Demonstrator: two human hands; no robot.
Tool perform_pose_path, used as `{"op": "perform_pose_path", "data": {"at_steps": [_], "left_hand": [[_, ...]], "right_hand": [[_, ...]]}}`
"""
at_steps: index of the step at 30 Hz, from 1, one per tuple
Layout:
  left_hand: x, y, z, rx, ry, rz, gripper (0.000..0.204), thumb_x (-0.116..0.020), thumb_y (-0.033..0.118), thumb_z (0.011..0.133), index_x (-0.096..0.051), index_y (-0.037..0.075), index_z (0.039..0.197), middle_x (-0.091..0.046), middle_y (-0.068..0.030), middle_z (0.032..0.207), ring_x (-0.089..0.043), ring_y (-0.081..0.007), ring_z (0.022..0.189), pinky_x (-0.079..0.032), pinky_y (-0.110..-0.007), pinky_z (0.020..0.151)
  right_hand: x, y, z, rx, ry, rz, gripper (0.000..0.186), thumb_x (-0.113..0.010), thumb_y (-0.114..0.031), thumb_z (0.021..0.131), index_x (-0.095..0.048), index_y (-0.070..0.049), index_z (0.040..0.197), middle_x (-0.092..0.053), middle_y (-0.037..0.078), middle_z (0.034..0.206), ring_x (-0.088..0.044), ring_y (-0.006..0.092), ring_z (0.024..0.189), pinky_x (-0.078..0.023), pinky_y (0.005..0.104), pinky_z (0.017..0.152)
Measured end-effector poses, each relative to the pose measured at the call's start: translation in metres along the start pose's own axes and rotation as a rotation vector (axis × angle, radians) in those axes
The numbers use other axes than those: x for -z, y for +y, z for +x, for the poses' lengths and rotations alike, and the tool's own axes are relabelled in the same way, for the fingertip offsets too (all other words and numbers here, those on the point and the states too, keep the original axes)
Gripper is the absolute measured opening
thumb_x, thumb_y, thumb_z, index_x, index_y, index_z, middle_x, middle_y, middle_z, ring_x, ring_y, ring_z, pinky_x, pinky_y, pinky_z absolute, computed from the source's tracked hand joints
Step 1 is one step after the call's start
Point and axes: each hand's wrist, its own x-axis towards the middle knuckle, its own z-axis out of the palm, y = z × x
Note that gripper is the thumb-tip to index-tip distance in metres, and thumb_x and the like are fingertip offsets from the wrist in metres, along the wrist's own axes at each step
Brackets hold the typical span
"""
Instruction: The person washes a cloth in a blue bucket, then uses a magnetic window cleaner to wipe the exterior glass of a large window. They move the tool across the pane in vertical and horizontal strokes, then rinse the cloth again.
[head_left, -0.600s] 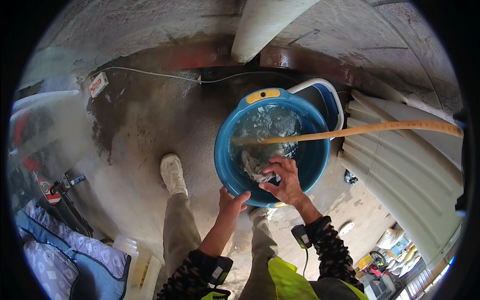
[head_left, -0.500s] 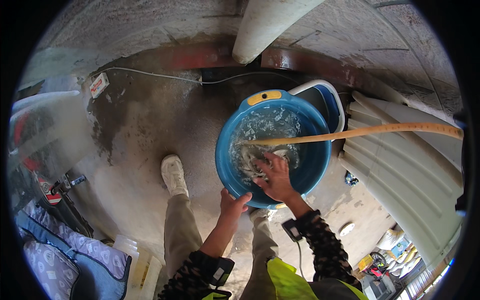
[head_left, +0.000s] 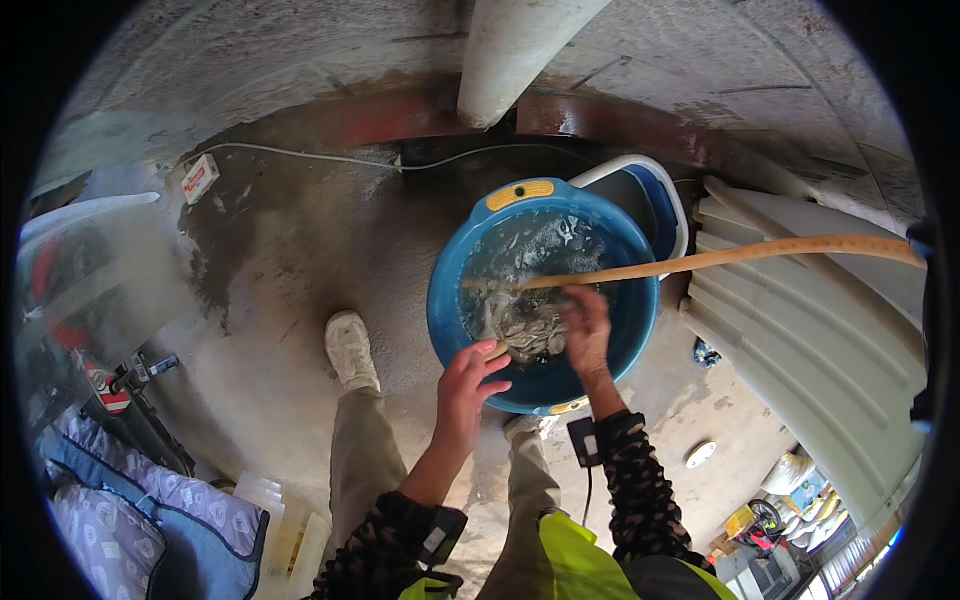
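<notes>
A round blue basin [head_left: 448, 372] holds cloudy water with foam. In it lies a crumpled grey cloth [head_left: 535, 332], partly under the surface. My left hand [head_left: 468, 388] is over the near left rim, fingers closed on a small tan oval piece [head_left: 497, 351] that looks like a bar of soap. My right hand [head_left: 588, 328] is inside the basin at the cloth's right edge, its fingers bent and smeared by motion; whether they grip the cloth is hidden. An orange-tan hose [head_left: 720, 263] crosses the right rim and ends in the water.
Behind the basin stands a blue bucket with a white rim [head_left: 682, 215]. A pale ribbed panel [head_left: 800, 340] leans at the right. A thick pale pipe [head_left: 520, 60] comes down at the wall. A grey cable [head_left: 330, 153] runs along the floor near a small white box [head_left: 200, 180].
My left hand has moved up from the rim and now shows the tan piece in its fingers. My right hand has shifted right and up, off the cloth's middle.
</notes>
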Motion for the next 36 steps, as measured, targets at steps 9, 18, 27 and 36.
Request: {"op": "perform_pose_path", "data": {"at_steps": [9, 18, 27, 36], "left_hand": [[-0.013, 0.007, 0.02, 0.157, -0.031, 0.014, 0.069, -0.038, 0.057, 0.101, -0.038, 0.006, 0.146, -0.049, -0.0121, 0.146, -0.049, -0.0247, 0.132, -0.044, -0.038, 0.091], [-0.028, -0.007, 0.031, 0.294, -0.245, -0.19, 0.064, -0.039, 0.058, 0.101, -0.043, 0.01, 0.143, -0.062, -0.0065, 0.125, -0.057, -0.0188, 0.111, -0.043, -0.035, 0.085], [-0.017, -0.002, 0.037, 0.296, -0.467, -0.45, 0.046, -0.039, 0.044, 0.105, -0.06, 0.007, 0.122, -0.061, -0.0065, 0.086, -0.057, -0.0211, 0.08, -0.045, -0.039, 0.078], [-0.026, -0.014, 0.046, 0.288, -0.225, -0.338, 0.037, -0.047, 0.042, 0.104, -0.051, 0.013, 0.082, -0.045, 0.002, 0.063, -0.043, -0.0095, 0.052, -0.038, -0.024, 0.052]], "right_hand": [[0.023, -0.029, -0.003, -0.83, -0.241, 1.274, 0.012, -0.055, -0.012, 0.097, -0.061, -0.002, 0.098, -0.069, 0.012, 0.097, -0.07, 0.0226, 0.087, -0.059, 0.0359, 0.081], [0.017, -0.104, -0.027, -0.196, -0.077, 0.465, 0.02, -0.057, -0.017, 0.1, -0.067, -0.004, 0.112, -0.056, -0.002, 0.08, -0.054, 0.0091, 0.075, -0.045, 0.0209, 0.067], [0.003, 0.021, 0.022, -0.549, 0.197, 0.668, 0.023, -0.053, -0.021, 0.101, -0.063, -0.003, 0.11, -0.062, 0.001, 0.092, -0.055, 0.0112, 0.084, -0.046, 0.0263, 0.078], [0.044, -0.119, -0.054, -0.688, -0.251, 1.306, 0.024, -0.053, -0.017, 0.101, -0.063, 0.005, 0.1, -0.069, 0.019, 0.1, -0.07, 0.0298, 0.094, -0.057, 0.042, 0.091]]}}
